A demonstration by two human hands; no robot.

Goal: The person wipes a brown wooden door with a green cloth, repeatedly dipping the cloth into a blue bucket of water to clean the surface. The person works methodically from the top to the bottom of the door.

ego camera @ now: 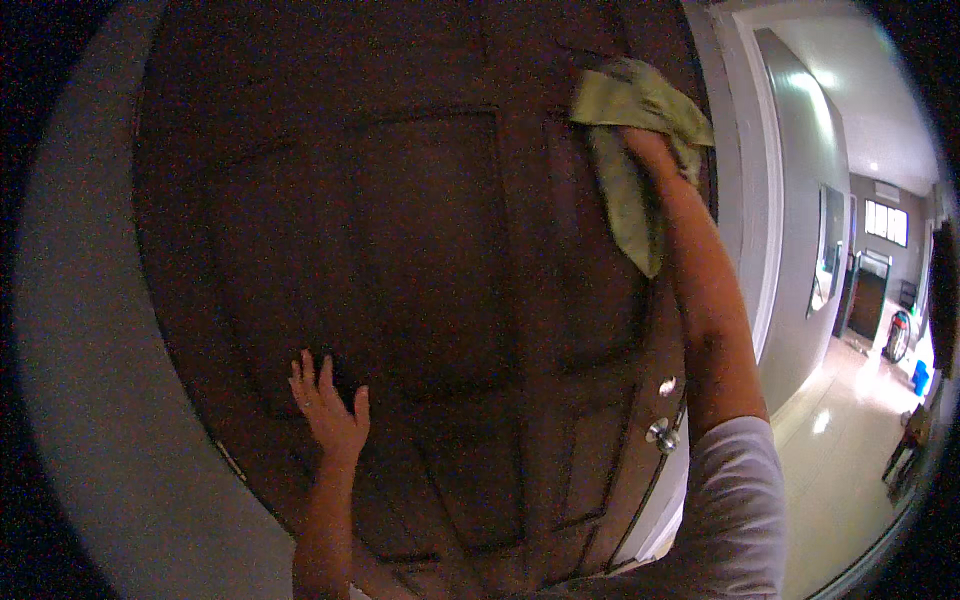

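A dark brown panelled door (431,247) fills most of the view in front of me. My right hand (646,150) is raised to the door's upper right and presses a yellow-green cloth (637,97) to its surface. One long corner of the cloth hangs down below the wrist, and folds hide most of the fingers. Lower on the left, my left hand (330,412) is held with its fingers apart and holds nothing. It is against or just in front of the door; which of the two I cannot tell.
A round metal doorknob (663,435) sits at the door's right edge, under a round lock (667,386). A pale wall (90,337) flanks the left side. Right of the white door frame (757,187), a bright room shows a shiny tiled floor (825,465) and a wall mirror (826,251).
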